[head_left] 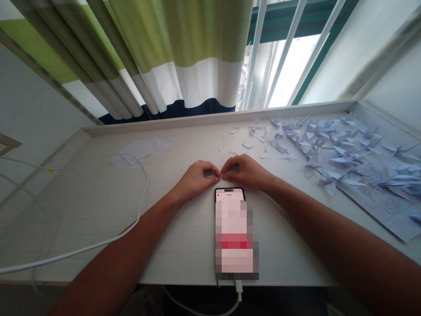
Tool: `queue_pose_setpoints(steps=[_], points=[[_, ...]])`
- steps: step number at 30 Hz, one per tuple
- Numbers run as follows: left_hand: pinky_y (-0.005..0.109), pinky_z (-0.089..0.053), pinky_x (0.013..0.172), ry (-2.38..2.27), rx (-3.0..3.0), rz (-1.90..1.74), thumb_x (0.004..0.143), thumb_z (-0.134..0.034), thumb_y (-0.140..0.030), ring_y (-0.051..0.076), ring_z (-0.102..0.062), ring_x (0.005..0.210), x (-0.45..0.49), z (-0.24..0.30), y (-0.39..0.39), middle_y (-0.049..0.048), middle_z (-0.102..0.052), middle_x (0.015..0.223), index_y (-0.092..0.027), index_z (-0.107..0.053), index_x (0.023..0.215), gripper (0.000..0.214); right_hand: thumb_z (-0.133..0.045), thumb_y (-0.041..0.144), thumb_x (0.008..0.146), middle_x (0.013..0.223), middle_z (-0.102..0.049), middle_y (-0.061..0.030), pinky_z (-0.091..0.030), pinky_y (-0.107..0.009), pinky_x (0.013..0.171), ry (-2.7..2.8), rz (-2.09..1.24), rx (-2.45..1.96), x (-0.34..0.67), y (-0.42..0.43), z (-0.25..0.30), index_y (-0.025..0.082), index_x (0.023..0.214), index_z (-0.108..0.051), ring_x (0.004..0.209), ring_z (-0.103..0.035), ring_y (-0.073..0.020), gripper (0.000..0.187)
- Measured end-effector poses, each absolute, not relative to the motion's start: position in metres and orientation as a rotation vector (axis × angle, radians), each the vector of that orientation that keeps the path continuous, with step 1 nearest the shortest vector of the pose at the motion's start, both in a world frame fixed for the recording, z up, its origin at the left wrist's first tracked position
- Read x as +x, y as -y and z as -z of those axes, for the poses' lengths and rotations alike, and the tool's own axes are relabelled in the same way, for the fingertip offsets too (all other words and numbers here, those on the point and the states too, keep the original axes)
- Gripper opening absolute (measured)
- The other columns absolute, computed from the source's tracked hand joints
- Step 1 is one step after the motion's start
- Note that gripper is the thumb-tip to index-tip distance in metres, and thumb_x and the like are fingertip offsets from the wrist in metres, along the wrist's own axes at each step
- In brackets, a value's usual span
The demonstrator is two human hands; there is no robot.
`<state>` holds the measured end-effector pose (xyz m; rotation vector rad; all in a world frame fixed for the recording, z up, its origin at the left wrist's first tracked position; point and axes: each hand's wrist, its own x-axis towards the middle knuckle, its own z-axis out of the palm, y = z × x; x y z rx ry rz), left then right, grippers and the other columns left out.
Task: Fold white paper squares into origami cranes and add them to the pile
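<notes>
My left hand (197, 177) and my right hand (245, 172) rest on the white desk (98, 210), fingertips meeting just beyond the top of a phone (235, 237). Both hands are closed in a pinch on a small piece of white paper (221, 176), mostly hidden by the fingers. The phone lies flat near the front edge with its screen lit and a cable plugged in at its bottom.
Several folded white paper cranes (342, 149) cover the right side, lying on a printed sheet (384, 202). Paper scraps (246, 138) lie behind my hands, blank paper sheets (141, 149) at back left. A white cable (108, 239) loops across the left. Curtain and barred window behind.
</notes>
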<state>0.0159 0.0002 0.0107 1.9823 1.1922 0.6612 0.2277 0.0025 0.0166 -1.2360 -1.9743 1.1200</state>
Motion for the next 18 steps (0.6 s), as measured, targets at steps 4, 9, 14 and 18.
queue_pose_setpoints(steps=[4, 9, 14, 18], points=[[0.041, -0.051, 0.095, -1.198, 1.973, -0.684, 0.079, -0.072, -0.018, 0.024, -0.068, 0.1, 0.016, -0.009, 0.0, 0.0038, -0.077, 0.094, -0.023, -0.078, 0.085, 0.011, -0.072, 0.029, 0.082, 0.092, -0.08, -0.006, -0.057, -0.036, 0.085, 1.87, -1.279, -1.153, 0.237, -0.006, -0.017, 0.018, 0.088, -0.078, 0.089, -0.073, -0.021, 0.013], [0.041, -0.051, 0.096, -1.181, 1.957, -0.698, 0.08, -0.072, -0.018, 0.023, -0.068, 0.1, 0.015, -0.008, 0.001, 0.0039, -0.078, 0.096, -0.023, -0.079, 0.087, 0.011, -0.073, 0.033, 0.082, 0.097, -0.08, -0.0074, -0.056, -0.038, 0.088, 1.872, -1.295, -1.129, 0.242, -0.005, -0.013, 0.018, 0.096, -0.078, 0.093, -0.073, -0.0225, 0.021], [0.039, -0.051, 0.093, -1.134, 2.028, -0.732, 0.083, -0.073, -0.02, 0.023, -0.067, 0.099, 0.013, -0.008, 0.002, 0.0028, -0.077, 0.094, -0.025, -0.079, 0.088, 0.009, -0.075, 0.023, 0.079, 0.093, -0.078, -0.0051, -0.055, -0.034, 0.086, 2.009, -1.114, -1.133, 0.236, -0.002, -0.012, 0.019, 0.089, -0.079, 0.089, -0.072, -0.0215, 0.012], [0.041, -0.049, 0.094, -1.139, 2.343, -0.786, 0.091, -0.066, -0.02, 0.023, -0.064, 0.1, 0.013, -0.008, 0.005, 0.0033, -0.076, 0.098, -0.025, -0.076, 0.087, 0.012, -0.072, 0.015, 0.08, 0.093, -0.076, -0.0048, -0.053, -0.033, 0.087, 2.097, -0.877, -1.205, 0.226, -0.001, -0.012, 0.021, 0.088, -0.081, 0.092, -0.07, -0.0218, 0.014]])
